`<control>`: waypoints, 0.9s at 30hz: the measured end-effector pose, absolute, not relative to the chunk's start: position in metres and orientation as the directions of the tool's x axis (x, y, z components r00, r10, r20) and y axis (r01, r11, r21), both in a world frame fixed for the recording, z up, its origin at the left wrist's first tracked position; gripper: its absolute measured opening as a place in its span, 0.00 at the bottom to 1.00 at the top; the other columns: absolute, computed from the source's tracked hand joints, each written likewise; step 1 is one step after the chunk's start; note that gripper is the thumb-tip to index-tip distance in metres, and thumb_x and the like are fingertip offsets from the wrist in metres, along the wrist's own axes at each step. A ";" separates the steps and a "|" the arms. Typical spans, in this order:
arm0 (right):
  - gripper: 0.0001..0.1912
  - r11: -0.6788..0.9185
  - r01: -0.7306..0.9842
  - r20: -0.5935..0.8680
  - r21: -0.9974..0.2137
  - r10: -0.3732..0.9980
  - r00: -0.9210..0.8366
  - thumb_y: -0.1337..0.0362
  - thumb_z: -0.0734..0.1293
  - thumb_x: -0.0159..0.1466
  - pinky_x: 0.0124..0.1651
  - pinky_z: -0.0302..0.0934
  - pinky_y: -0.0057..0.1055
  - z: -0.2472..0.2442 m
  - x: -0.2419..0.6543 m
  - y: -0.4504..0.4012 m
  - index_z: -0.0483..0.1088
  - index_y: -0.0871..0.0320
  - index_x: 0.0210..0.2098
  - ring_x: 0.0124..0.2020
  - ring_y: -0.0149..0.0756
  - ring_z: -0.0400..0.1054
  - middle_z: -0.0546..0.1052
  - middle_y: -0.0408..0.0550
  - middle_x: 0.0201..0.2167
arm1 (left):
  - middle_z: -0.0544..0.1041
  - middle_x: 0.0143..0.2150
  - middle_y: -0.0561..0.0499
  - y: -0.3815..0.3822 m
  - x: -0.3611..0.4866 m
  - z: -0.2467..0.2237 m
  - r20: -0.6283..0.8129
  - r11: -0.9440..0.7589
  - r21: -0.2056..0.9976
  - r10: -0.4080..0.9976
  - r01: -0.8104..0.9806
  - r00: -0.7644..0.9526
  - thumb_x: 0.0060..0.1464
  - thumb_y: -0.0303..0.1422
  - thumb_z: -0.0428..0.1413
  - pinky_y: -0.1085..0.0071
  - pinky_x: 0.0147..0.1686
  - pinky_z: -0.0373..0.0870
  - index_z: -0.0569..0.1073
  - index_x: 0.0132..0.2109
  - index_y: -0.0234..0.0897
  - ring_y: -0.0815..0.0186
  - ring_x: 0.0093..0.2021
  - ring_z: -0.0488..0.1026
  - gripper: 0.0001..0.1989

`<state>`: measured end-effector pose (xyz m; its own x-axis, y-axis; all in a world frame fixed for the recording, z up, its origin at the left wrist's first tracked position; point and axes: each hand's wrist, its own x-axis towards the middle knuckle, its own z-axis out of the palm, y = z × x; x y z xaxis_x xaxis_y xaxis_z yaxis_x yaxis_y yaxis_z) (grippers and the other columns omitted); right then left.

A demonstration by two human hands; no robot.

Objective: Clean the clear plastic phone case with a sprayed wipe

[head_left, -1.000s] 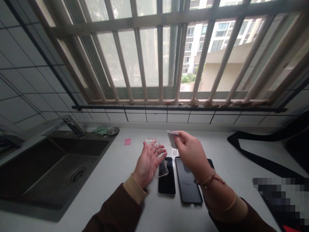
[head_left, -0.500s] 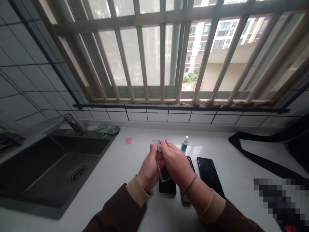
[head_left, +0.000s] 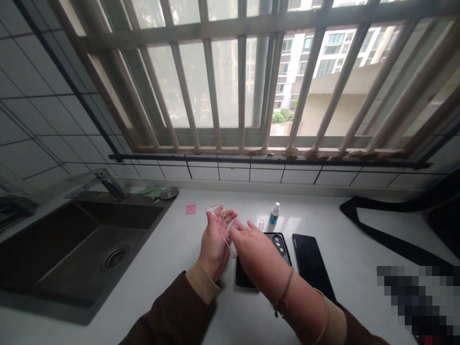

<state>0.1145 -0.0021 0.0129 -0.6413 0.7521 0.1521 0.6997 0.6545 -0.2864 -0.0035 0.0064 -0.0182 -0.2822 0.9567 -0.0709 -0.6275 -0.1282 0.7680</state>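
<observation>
A clear phone case (head_left: 216, 207) rests in my left hand (head_left: 212, 242), tilted above the counter. The left thumb and fingers hold it along its sides. My right hand (head_left: 253, 242) lies against the case's right side, its thumb and fingers drawn together. A pale bit shows at those fingertips, too small to make out. Below the hands is a black phone (head_left: 245, 280), partly covered by the right hand. Beside it lies a dark phone case (head_left: 279, 243) with camera holes, partly hidden by the right forearm.
A small white-capped bottle (head_left: 274, 213) stands behind the cases, near a small clear cap (head_left: 261, 224). Another black phone (head_left: 312, 262) lies right. A pink note (head_left: 190, 209) is left, beside the sink (head_left: 118, 230) and faucet (head_left: 111, 186). A black strap (head_left: 388, 239) lies right.
The clear case has shifted left and tilted with my left hand. My right hand has slid down and left along it, uncovering the dark case's camera holes and the small clear cap.
</observation>
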 end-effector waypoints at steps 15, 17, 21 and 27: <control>0.13 0.422 0.669 0.013 -0.611 0.851 -0.525 0.67 0.64 0.70 0.35 0.55 0.29 0.043 0.133 -0.009 0.80 0.55 0.33 0.33 0.36 0.73 0.83 0.47 0.32 | 0.77 0.52 0.44 0.008 -0.003 -0.022 0.029 -0.266 0.777 0.921 -0.571 -0.389 0.69 0.59 0.46 0.54 0.69 0.64 0.71 0.62 0.43 0.60 0.57 0.76 0.30; 0.13 0.407 0.619 0.026 -0.672 0.848 -0.529 0.68 0.64 0.69 0.34 0.54 0.28 0.041 0.134 -0.006 0.78 0.56 0.30 0.31 0.34 0.70 0.81 0.46 0.29 | 0.77 0.51 0.44 0.009 -0.003 -0.024 0.032 -0.269 0.777 0.920 -0.570 -0.390 0.69 0.59 0.46 0.55 0.69 0.64 0.71 0.62 0.43 0.60 0.57 0.76 0.30; 0.13 0.333 0.540 -0.007 -0.773 0.847 -0.532 0.67 0.64 0.68 0.31 0.54 0.28 0.039 0.135 0.000 0.76 0.58 0.28 0.28 0.32 0.68 0.78 0.44 0.25 | 0.78 0.51 0.43 0.009 -0.003 -0.024 -0.003 -0.224 0.763 0.937 -0.606 -0.350 0.70 0.57 0.47 0.56 0.67 0.66 0.71 0.63 0.41 0.60 0.57 0.77 0.29; 0.16 0.336 0.479 0.256 -0.811 0.940 -0.227 0.64 0.61 0.74 0.41 0.70 0.32 0.039 0.143 0.005 0.81 0.56 0.47 0.39 0.39 0.80 0.86 0.49 0.39 | 0.79 0.55 0.36 0.003 -0.002 -0.013 -0.131 0.030 0.679 0.988 -0.733 -0.081 0.72 0.53 0.45 0.55 0.62 0.73 0.72 0.63 0.35 0.55 0.56 0.79 0.30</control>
